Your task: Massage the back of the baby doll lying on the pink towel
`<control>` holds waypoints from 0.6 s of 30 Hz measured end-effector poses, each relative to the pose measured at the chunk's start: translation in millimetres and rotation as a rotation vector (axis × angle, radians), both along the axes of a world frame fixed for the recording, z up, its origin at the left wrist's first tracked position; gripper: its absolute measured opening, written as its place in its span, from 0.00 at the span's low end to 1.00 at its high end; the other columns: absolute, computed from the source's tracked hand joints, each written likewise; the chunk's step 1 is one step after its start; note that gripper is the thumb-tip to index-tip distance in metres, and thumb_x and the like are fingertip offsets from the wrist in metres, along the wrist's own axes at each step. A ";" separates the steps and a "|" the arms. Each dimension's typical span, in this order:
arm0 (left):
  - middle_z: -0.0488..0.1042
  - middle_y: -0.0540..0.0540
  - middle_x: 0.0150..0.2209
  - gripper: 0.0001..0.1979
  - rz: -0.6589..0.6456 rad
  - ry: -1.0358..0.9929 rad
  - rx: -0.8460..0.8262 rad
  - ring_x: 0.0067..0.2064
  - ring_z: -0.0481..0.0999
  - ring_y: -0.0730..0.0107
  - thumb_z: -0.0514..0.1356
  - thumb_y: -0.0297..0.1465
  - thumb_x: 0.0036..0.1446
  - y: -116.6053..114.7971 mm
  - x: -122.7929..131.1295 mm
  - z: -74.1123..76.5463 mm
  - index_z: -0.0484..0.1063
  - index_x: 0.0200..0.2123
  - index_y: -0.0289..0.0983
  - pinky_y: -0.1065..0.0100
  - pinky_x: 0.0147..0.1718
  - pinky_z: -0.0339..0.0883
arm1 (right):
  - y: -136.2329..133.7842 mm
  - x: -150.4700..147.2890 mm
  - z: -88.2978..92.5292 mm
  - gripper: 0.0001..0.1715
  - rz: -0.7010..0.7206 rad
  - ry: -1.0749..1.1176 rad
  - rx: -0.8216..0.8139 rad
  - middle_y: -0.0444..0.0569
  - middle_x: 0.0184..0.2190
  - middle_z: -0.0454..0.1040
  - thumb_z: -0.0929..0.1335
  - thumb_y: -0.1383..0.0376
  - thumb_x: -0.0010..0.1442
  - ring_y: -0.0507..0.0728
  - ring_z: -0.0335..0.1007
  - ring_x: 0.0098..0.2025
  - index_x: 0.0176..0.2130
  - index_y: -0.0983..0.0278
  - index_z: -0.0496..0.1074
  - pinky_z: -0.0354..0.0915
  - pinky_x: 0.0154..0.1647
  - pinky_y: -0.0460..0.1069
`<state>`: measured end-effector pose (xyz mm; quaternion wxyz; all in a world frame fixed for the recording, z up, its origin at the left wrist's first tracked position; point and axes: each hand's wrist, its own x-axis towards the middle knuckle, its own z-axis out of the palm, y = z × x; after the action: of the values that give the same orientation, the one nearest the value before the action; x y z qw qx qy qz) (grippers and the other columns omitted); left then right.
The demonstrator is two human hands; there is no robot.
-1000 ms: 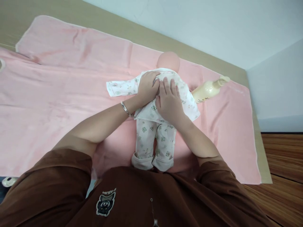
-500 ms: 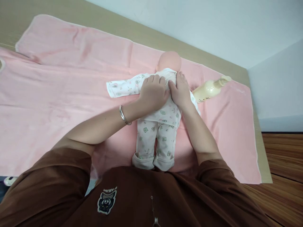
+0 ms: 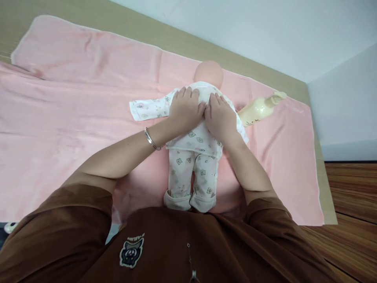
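Note:
A baby doll [image 3: 208,73] lies on the pink blanket with its bald head away from me. It wears a white printed top [image 3: 203,139] and matching trousers [image 3: 180,171] with rolled cuffs. My left hand [image 3: 185,108] rests flat on the upper left of the top, fingers stretched toward the head. On the upper right of the top lies my right hand [image 3: 221,118], also flat with its fingers out. The two thumbs nearly meet at the middle. One sleeve of the top spreads out to the left; the doll's face does not show.
A pale yellow pump bottle [image 3: 259,110] lies tilted on the pink blanket [image 3: 88,90], just right of the doll. The blanket covers a beige tabletop [image 3: 141,25] that meets a white wall [image 3: 250,35]. Wooden floor [image 3: 352,196] shows at the right.
My right hand has moved in from the doll's right side onto the top's upper middle. My left hand has shifted slightly left and up, its fingers straighter and flatter now.

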<state>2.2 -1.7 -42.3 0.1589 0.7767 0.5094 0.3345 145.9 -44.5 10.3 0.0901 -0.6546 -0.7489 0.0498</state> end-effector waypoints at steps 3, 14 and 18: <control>0.70 0.24 0.67 0.24 -0.034 0.097 -0.004 0.72 0.66 0.33 0.50 0.35 0.72 -23.3 6.6 17.0 0.71 0.62 0.26 0.37 0.74 0.55 | 19.7 9.2 5.1 0.33 -0.041 -0.005 -0.049 0.64 0.73 0.63 0.53 0.65 0.77 0.68 0.58 0.76 0.71 0.80 0.62 0.56 0.80 0.62; 0.78 0.32 0.56 0.21 -0.012 0.161 -0.070 0.61 0.75 0.45 0.47 0.34 0.72 12.8 -6.5 14.6 0.74 0.57 0.33 0.46 0.67 0.69 | -17.7 -5.9 8.5 0.40 0.111 -0.140 -0.091 0.74 0.78 0.45 0.59 0.61 0.77 0.77 0.40 0.81 0.77 0.82 0.49 0.46 0.82 0.70; 0.74 0.28 0.62 0.23 -0.001 0.191 -0.068 0.67 0.72 0.42 0.47 0.35 0.73 3.2 -4.6 16.8 0.71 0.61 0.30 0.43 0.71 0.63 | -7.8 -7.4 7.5 0.38 0.037 -0.078 -0.101 0.71 0.78 0.47 0.57 0.65 0.77 0.74 0.41 0.82 0.77 0.81 0.51 0.45 0.84 0.66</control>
<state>-2.4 1.5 -25.4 0.1361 0.7995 0.5329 0.2415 138.5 -52.3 17.9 0.0269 -0.6457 -0.7604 0.0636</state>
